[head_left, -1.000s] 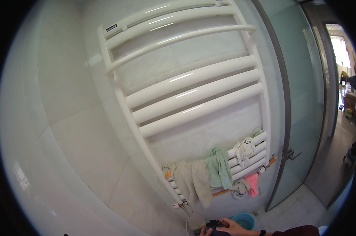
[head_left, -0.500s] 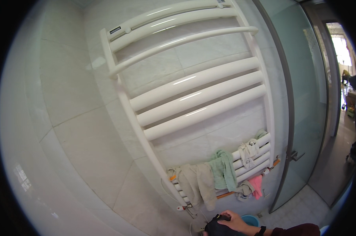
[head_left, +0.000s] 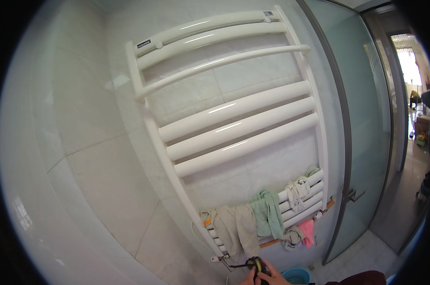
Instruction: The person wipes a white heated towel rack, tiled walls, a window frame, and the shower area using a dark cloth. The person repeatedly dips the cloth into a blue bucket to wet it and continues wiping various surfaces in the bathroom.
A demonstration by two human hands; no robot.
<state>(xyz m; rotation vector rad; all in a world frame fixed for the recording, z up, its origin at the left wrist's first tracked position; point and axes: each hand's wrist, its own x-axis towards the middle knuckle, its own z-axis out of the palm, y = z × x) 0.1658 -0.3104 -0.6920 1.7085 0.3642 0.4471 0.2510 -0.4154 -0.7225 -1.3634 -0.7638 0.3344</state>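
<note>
Cloths [head_left: 268,216] hung by rack [head_left: 245,145] bottom edge; dark item [head_left: 259,266] isn't; right hand [head_left: 274,277] fingers clamped on it, left hand [head_left: 248,279] can't tell.

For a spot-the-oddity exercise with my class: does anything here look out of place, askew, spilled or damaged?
Nothing looks spilled or damaged. Mildly odd, perhaps: the pink cloth and bunched grey cloth hang below the white rack, while the green towel drapes over it.
</note>
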